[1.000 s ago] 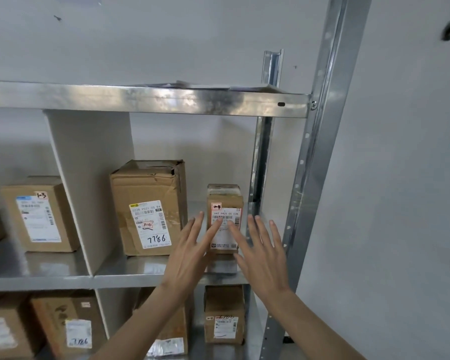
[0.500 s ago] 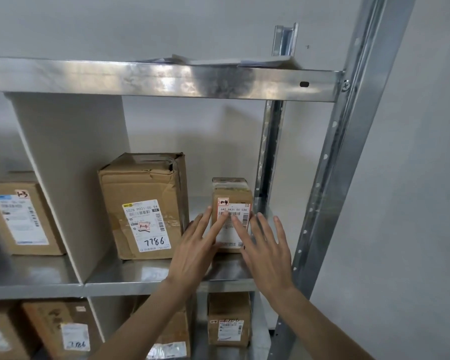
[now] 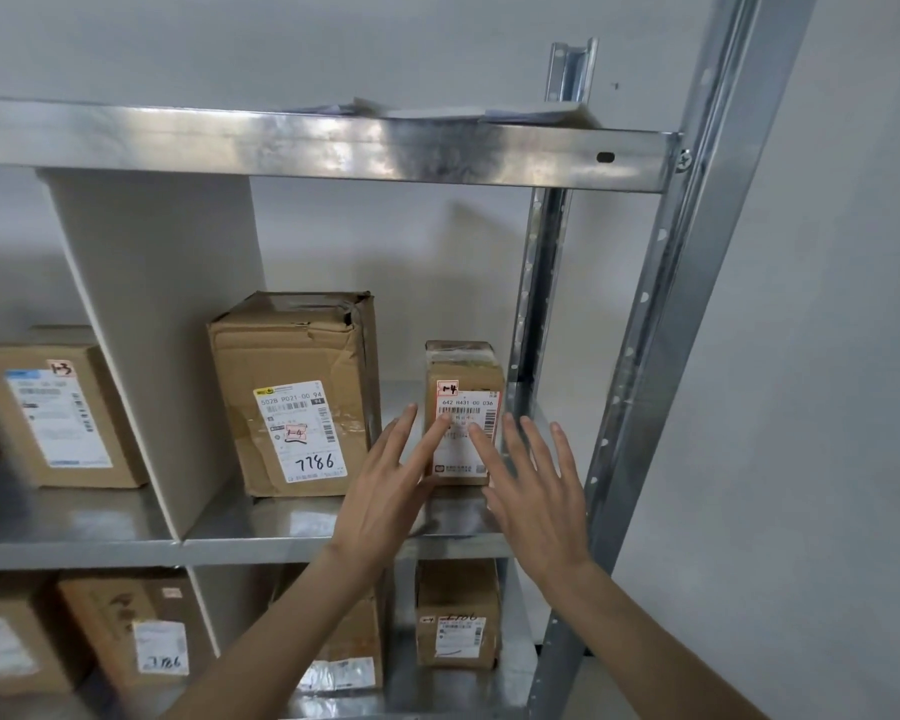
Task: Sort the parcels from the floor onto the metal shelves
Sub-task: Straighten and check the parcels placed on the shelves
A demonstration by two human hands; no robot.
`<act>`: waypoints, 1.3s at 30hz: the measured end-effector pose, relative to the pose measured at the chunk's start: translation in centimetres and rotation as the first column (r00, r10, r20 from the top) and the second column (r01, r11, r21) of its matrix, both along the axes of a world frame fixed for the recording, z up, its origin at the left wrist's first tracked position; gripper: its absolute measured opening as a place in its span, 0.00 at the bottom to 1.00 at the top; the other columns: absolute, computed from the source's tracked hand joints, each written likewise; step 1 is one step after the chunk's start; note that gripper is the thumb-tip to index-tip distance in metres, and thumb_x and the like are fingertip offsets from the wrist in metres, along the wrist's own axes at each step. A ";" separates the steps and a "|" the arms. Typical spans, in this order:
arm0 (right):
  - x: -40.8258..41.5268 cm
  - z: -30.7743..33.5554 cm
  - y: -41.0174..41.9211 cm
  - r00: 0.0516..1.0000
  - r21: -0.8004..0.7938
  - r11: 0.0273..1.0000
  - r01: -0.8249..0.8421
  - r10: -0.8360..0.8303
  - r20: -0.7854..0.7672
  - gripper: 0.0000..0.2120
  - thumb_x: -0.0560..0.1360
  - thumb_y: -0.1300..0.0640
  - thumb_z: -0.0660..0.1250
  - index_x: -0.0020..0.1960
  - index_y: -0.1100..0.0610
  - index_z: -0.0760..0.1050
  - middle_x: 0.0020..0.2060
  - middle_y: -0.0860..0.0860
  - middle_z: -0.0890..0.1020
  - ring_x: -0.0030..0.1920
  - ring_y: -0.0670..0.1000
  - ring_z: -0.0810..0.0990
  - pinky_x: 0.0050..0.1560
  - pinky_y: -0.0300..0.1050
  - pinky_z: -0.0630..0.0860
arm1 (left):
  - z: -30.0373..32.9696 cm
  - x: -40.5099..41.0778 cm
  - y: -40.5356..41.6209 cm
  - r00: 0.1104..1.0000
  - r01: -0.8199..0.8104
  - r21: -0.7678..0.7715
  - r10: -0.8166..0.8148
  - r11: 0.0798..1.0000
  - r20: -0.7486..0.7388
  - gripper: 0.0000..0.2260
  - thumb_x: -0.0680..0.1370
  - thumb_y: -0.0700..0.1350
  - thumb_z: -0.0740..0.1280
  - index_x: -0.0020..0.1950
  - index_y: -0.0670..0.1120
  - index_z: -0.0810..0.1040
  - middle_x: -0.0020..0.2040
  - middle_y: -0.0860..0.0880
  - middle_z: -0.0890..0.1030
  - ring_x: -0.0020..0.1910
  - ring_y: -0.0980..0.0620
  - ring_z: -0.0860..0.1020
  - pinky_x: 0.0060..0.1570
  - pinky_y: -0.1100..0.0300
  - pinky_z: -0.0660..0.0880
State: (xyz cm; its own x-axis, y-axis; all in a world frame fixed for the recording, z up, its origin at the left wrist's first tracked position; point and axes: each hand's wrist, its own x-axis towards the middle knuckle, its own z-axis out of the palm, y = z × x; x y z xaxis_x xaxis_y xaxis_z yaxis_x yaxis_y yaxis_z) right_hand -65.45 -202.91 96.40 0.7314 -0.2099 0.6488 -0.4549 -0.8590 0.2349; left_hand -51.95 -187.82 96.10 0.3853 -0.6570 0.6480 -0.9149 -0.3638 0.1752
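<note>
A: Fingers of both hands straight and spread, gripping nothing. Left hand and right hand have fingertips on the small parcel's label; parcel upright on the middle shelf, near the right post.

B: Risk?

A: Tall, narrow parcel. An uneven push could tip it backward or twist it into the post.

Bare forearms, no sleeves, no watch/rings visible. Left hand & right hand: slim, long fingers, short nails.
</note>
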 end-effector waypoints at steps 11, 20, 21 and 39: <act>-5.2 -0.4 4.4 0.999 0.012 0.999 -0.029 0.029 0.029 0.38 0.78 0.36 0.67 0.82 0.50 0.62 0.78 0.58 0.68 0.77 0.61 0.68 0.79 0.64 0.59 | 0.0 -4.6 5.0 0.996 -0.074 -0.032 0.075 0.997 0.051 0.30 0.80 0.56 0.65 0.80 0.53 0.61 0.79 0.42 0.63 0.71 0.41 0.73 0.59 0.46 0.79; -9.5 -4.5 9.6 0.997 0.032 0.999 -0.044 0.042 0.066 0.30 0.80 0.41 0.67 0.78 0.51 0.69 0.69 0.57 0.78 0.72 0.59 0.75 0.74 0.64 0.67 | -4.4 -7.2 12.1 0.997 -0.030 -0.024 0.032 0.999 0.068 0.25 0.81 0.57 0.63 0.77 0.49 0.68 0.74 0.41 0.70 0.67 0.41 0.76 0.63 0.47 0.76; -9.9 -5.4 10.3 0.998 0.040 0.999 -0.036 0.033 0.058 0.30 0.79 0.41 0.68 0.78 0.51 0.69 0.69 0.57 0.78 0.71 0.60 0.75 0.73 0.64 0.68 | -5.2 -7.5 13.1 0.998 -0.008 -0.025 0.010 1.000 0.066 0.25 0.82 0.57 0.61 0.77 0.49 0.68 0.73 0.41 0.70 0.66 0.42 0.76 0.63 0.48 0.76; -7.8 -25.6 6.9 0.979 0.076 0.991 0.114 -0.098 -0.181 0.42 0.68 0.39 0.80 0.77 0.52 0.71 0.74 0.63 0.73 0.74 0.64 0.72 0.73 0.64 0.63 | -25.9 -6.4 7.9 0.978 0.081 0.141 -0.051 0.987 -0.200 0.40 0.78 0.49 0.73 0.83 0.60 0.51 0.82 0.39 0.55 0.69 0.39 0.75 0.49 0.48 0.83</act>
